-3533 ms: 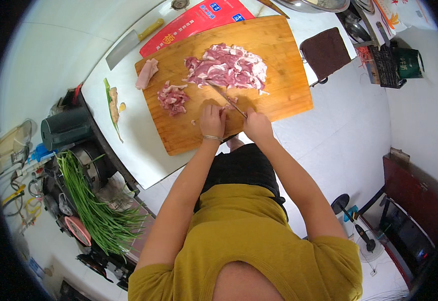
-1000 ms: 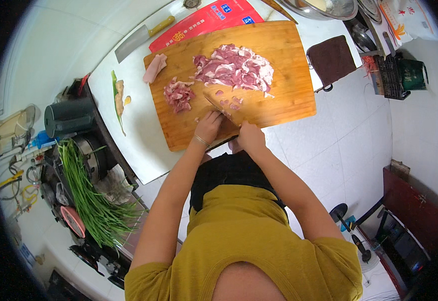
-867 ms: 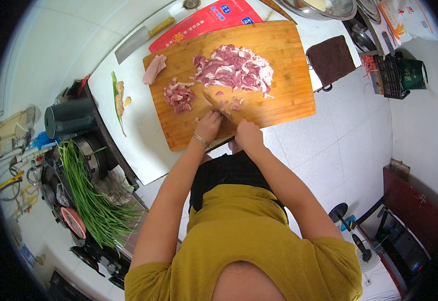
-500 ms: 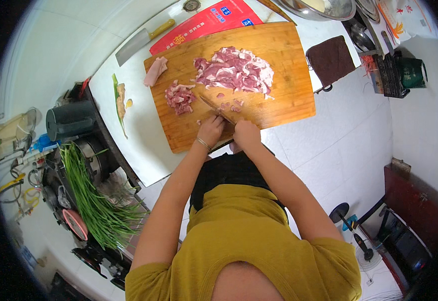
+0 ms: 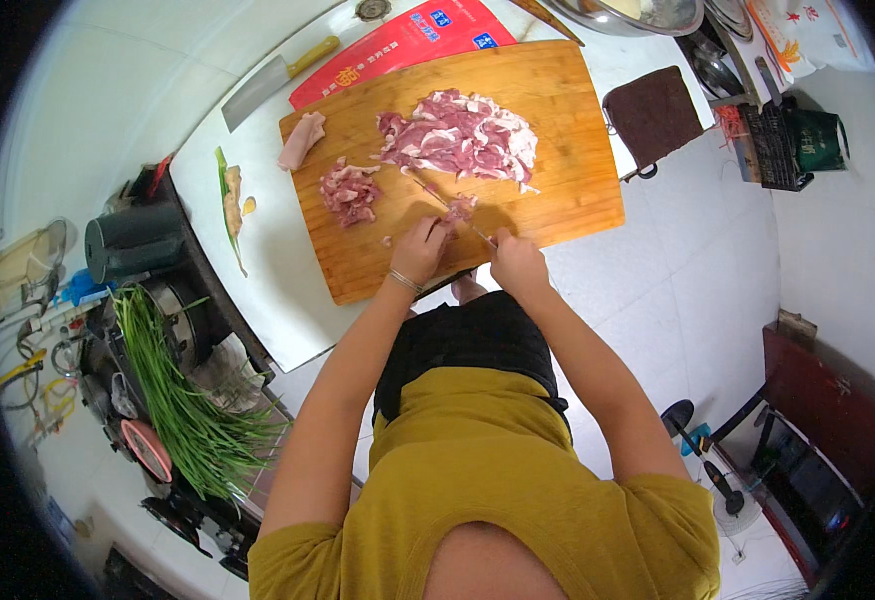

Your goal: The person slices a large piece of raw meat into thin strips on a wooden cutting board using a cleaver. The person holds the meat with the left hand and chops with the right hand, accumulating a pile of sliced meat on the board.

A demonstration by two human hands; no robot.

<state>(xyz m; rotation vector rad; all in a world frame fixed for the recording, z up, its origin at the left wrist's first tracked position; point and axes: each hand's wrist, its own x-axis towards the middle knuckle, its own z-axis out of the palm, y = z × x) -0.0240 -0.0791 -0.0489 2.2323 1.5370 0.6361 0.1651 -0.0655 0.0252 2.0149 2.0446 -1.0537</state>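
From where I stand, the step in hand looks like slicing meat. The right hand (image 5: 519, 262) has its grip closed round the handle of a knife (image 5: 431, 190), blade slanting away ahead and to its left. The left hand (image 5: 421, 250) sits left of that grip, fingers curled near the blade; I cannot tell what they pinch. Between the grips and slightly ahead lie a few small slices (image 5: 462, 207), close against the blade. The next move seems to call for a steady stroke, with the left fingertips tucked back from the edge.

Counting up: one cutting board (image 5: 562, 130) lies under both grips, on one worktop (image 5: 292, 300). One big meat pile (image 5: 467, 140) is ahead of the grips; one small meat pile (image 5: 347, 192) lies ahead-left of the left grip, and one pale slab (image 5: 302, 141) beyond it. The slices overlap too much to count. Farther left are one cleaver (image 5: 255, 93), one ginger root (image 5: 233, 205) and one green stalk (image 5: 222, 170).
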